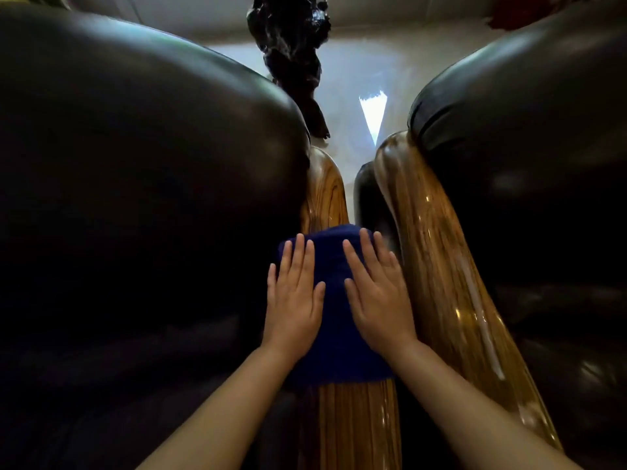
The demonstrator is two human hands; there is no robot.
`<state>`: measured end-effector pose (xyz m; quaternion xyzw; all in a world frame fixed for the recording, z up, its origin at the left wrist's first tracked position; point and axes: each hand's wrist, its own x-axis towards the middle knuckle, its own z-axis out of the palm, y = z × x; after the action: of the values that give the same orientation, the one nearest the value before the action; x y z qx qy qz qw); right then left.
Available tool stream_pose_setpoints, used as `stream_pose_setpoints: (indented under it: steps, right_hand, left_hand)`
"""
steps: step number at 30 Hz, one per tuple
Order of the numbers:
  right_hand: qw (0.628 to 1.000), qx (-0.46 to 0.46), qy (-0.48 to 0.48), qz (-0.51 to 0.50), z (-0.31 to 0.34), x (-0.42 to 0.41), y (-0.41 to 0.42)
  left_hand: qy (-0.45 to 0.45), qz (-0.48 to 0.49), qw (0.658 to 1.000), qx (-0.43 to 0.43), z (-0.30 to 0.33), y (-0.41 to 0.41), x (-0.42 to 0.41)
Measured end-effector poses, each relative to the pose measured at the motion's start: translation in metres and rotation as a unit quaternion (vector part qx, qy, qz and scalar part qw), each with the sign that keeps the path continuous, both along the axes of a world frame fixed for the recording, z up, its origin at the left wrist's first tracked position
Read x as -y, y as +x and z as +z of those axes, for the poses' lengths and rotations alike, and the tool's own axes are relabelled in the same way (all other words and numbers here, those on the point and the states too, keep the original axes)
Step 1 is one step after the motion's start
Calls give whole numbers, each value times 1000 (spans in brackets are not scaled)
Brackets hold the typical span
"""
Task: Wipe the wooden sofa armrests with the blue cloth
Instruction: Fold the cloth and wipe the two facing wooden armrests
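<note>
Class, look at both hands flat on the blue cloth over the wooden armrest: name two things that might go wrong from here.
1. The left hand and right hand lie flat on the blue cloth, not gripping it, so it may slip off the rounded, glossy left armrest.
2. The right armrest lies bare and might be skipped.

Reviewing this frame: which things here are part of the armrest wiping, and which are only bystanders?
Part of the job:
- blue cloth, draped over the left wooden armrest
- left hand and right hand, both flat on the cloth
- right wooden armrest, bare

Bystanders:
- dark leather cushions
- dark carved object on the floor beyond
</note>
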<state>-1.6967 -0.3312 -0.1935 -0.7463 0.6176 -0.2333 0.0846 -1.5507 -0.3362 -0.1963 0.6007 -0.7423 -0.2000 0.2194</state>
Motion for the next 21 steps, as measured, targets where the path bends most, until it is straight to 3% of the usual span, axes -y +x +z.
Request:
stream_pose_setpoints:
  steps: [3,6,21]
  right_hand:
    - [997,-1,70,38,-22,14,6]
    - [988,81,122,40,-38,26,6]
    - [986,121,111,34,-41,-2,4]
  left_hand:
    - [44,-17,999,-21,-28,-12,7]
    - [51,-1,996,-68,-43,-19,14]
    - [18,-19,999,-40,-44,-18,-11]
